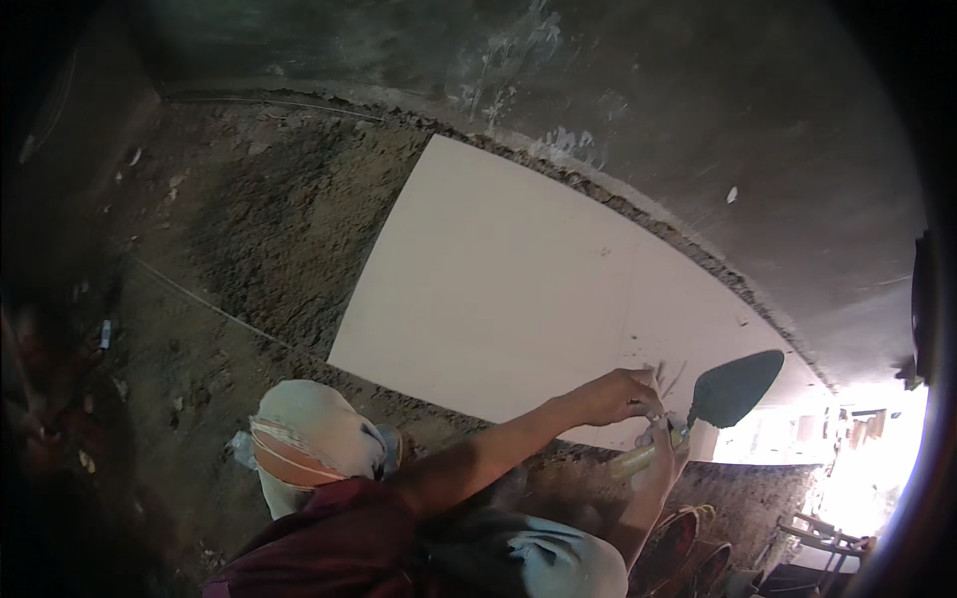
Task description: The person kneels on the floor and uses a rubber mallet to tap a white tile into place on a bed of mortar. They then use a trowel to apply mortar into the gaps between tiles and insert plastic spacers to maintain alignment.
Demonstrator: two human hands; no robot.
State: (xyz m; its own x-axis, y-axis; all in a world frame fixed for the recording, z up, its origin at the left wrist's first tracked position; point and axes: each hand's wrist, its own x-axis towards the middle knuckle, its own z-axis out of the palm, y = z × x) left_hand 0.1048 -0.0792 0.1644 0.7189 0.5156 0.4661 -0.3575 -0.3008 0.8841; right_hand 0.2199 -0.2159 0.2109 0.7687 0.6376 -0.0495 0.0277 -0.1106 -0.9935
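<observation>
Maroon sleeve (319,538) nearest | right hand (670,448) gripping trowel (738,389), blade near right end of white tile (498,279) | left hand (620,397) curled alongside, can't tell if pinching anything | risk: grip slip could drop trowel, chip tile

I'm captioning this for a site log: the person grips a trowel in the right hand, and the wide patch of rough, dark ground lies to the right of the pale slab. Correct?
Not quite: in the head view, the rough, dark ground lies to the left of the pale slab. The right hand does grip the trowel.
</observation>
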